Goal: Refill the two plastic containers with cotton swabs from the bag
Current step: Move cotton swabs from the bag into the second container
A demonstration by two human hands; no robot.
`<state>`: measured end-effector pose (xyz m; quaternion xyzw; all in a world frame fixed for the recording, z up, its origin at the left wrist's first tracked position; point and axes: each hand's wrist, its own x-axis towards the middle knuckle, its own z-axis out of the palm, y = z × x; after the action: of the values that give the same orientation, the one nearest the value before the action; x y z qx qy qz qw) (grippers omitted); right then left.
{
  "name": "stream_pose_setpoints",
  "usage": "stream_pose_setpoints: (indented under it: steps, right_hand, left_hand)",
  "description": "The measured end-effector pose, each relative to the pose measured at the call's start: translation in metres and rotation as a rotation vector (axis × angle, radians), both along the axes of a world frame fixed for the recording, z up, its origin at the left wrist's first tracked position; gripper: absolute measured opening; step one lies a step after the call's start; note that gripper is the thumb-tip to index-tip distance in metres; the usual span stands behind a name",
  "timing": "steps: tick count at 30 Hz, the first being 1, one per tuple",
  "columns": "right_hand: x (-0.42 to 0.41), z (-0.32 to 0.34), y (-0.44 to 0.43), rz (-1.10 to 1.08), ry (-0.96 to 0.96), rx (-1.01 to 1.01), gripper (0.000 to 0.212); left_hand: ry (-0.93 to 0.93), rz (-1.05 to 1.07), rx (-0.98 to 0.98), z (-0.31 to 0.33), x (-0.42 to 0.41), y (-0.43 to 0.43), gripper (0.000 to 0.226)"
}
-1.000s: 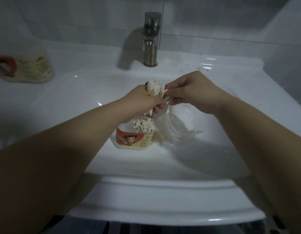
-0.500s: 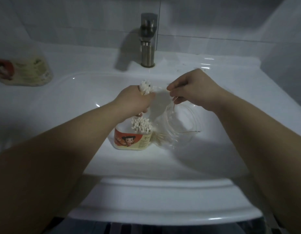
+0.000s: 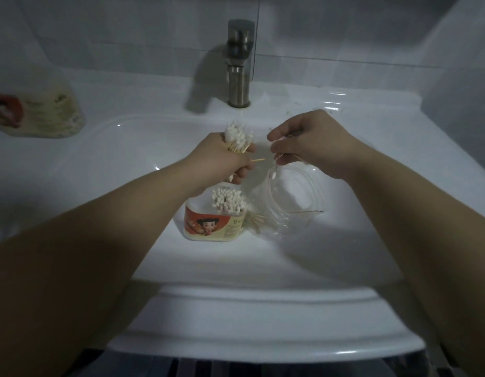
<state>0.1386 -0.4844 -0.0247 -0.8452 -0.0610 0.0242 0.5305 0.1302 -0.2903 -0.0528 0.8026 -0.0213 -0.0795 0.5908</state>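
My left hand (image 3: 222,156) grips a bundle of cotton swabs (image 3: 237,138), white tips up, above the sink basin. Below it stands a plastic container (image 3: 213,223) with a cartoon label, full of upright swabs. My right hand (image 3: 309,141) pinches the top of a clear plastic bag (image 3: 287,202), which hangs down into the basin beside the container with some swabs in its bottom. A second labelled container (image 3: 45,115) lies on its side on the counter at the far left.
The white sink basin (image 3: 127,170) holds the container and bag. A metal faucet (image 3: 240,63) stands behind the hands. White tiled walls rise at the back and right. The sink's front rim (image 3: 263,297) is near me.
My hands have drawn apart: the left pulled the swab bundle to the left, out of the bag, while the right kept hold of the bag's top.
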Motion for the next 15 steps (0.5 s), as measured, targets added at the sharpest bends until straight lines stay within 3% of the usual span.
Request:
stream_pose_setpoints:
  steps: [4,9,15]
  right_hand:
    - [-0.003,0.000,0.005,0.009,0.014,0.030,0.014]
    - [-0.006,0.000,0.008,0.020,0.014,0.093,0.017]
    - [-0.006,-0.005,0.016,0.038,0.021,0.188,0.013]
  left_hand:
    - [0.015,-0.022,0.090,0.001,-0.001,-0.004,0.005]
    - [0.039,-0.026,0.137,-0.003,0.000,-0.005,0.027]
    - [0.099,-0.076,-0.186,-0.004,-0.003,-0.007,0.022]
